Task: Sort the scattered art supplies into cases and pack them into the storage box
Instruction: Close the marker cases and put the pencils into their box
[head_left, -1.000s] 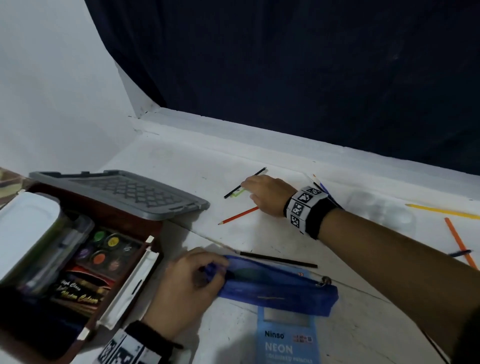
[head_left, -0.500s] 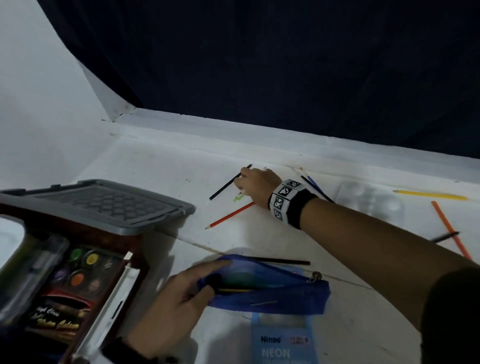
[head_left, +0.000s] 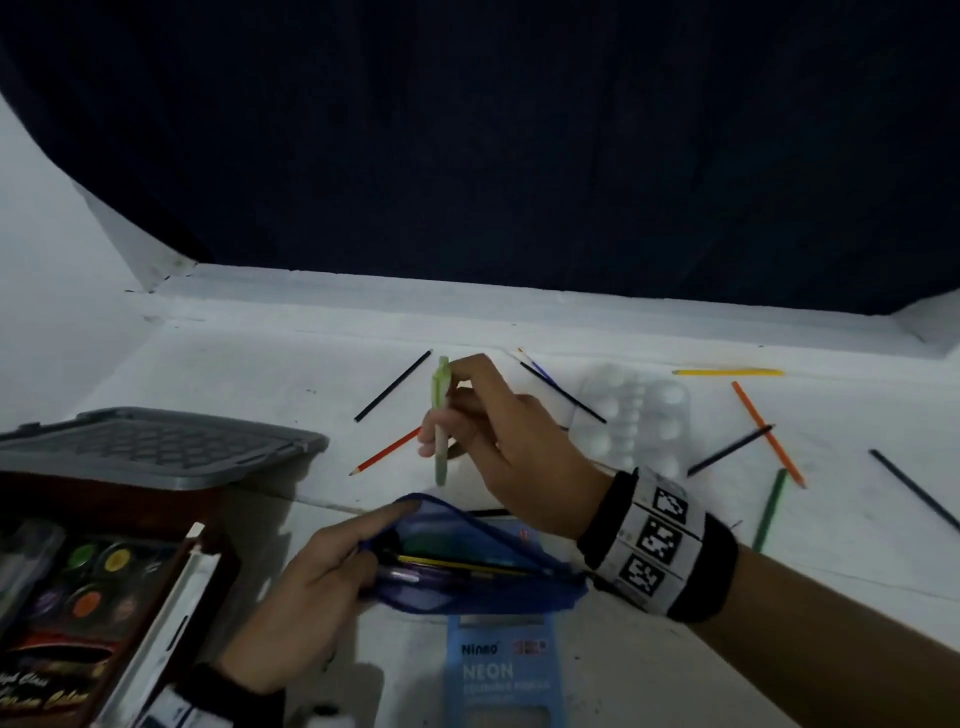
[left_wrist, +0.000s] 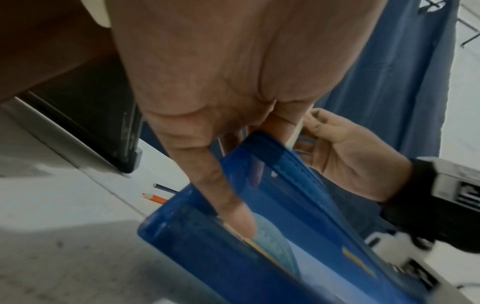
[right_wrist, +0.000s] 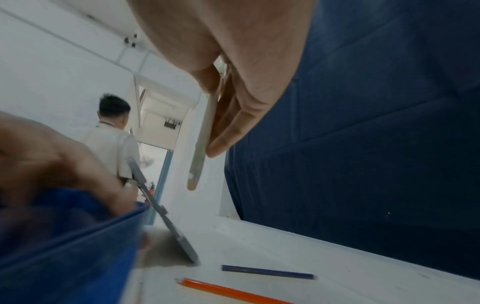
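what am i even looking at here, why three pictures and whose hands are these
One person, filmed by three cameras at once: one on the head looking down, one on each wrist looking along the fingers. The checkered bands are the wrist camera straps. The right hand pinches a pale green pen upright above a blue pencil case, which the left hand holds open. Loose pencils lie around on the white table, among them an orange pencil. At left sits a storage box with a paint set inside.
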